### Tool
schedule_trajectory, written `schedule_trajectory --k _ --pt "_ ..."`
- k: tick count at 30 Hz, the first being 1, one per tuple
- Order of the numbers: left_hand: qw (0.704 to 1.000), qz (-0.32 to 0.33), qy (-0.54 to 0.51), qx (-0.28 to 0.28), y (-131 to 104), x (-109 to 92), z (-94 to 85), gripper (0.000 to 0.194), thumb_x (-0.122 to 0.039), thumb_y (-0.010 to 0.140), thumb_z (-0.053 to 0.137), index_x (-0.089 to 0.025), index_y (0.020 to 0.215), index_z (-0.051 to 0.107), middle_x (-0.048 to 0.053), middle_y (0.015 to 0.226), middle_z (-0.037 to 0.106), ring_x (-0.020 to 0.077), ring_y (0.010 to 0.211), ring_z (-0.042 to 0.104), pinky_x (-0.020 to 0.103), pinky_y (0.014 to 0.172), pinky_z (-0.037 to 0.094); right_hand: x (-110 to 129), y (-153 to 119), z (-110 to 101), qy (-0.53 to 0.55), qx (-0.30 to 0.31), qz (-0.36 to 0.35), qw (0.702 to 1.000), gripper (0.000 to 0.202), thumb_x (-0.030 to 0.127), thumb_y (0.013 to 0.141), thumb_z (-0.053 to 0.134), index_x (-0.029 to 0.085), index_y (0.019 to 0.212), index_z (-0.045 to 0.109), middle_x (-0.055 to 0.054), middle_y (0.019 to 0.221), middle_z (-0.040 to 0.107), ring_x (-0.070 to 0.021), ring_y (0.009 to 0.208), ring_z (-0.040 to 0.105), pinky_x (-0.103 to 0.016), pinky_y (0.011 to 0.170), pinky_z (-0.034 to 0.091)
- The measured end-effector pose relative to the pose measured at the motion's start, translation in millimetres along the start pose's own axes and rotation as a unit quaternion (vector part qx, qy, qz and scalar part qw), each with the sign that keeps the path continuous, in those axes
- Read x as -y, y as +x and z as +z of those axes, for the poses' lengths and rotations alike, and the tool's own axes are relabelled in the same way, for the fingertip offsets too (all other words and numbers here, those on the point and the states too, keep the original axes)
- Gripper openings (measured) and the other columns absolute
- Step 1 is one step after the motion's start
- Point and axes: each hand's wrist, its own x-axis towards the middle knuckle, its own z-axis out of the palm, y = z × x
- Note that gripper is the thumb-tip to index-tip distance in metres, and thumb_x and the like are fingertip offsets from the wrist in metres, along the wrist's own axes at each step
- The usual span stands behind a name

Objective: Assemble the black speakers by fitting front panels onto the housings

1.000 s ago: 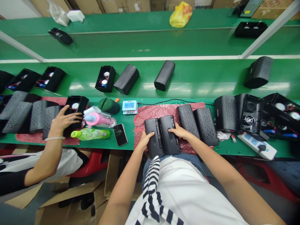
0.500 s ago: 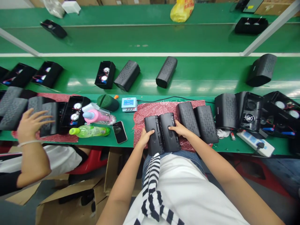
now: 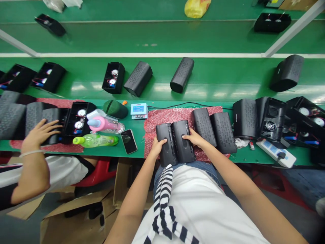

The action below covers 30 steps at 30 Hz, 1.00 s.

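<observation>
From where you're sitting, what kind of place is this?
Most likely an electronics assembly line. Black speaker shells ride a green conveyor belt, open housings show wiring inside, and a co-worker's hand handles similar units alongside.

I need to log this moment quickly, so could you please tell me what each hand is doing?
Left hand: closed on the left black speaker.
Right hand: closed on the right black speaker.
</observation>
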Motion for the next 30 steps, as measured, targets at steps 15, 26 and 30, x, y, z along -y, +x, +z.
schedule_trajectory --k 15,26,30 --pt "0.999 0.012 -0.009 0.031 0 -3 -0.1 0.056 -0.030 0.062 0.074 -0.017 0.112 0.054 0.012 0.109 0.066 0.0237 0.087 0.065 0.037 0.074 0.056 8 -3 1 0.009 -0.008 0.022 1.000 0.058 0.020 0.070 0.070 0.019 0.122 0.045 -0.007 0.111 0.064 -0.0182 0.089 0.064 -0.039 0.085 0.052" --pt "0.999 -0.006 -0.023 0.033 -5 -11 1.6 0.056 -0.025 0.061 0.074 -0.017 0.113 0.053 0.010 0.106 0.067 0.0217 0.086 0.065 0.035 0.074 0.056 11 -6 2 -0.018 -0.034 0.046 0.998 0.064 0.021 0.070 0.071 0.019 0.127 0.043 -0.008 0.111 0.064 -0.0191 0.091 0.064 -0.039 0.086 0.051" --pt "0.999 -0.009 -0.028 0.030 -6 -15 3.3 0.055 -0.023 0.061 0.073 -0.015 0.111 0.053 0.010 0.101 0.068 0.0207 0.080 0.066 0.034 0.068 0.056 10 -4 3 -0.026 -0.047 0.052 0.997 0.066 0.021 0.070 0.071 0.019 0.129 0.041 -0.009 0.112 0.063 -0.0193 0.090 0.064 -0.039 0.085 0.052"
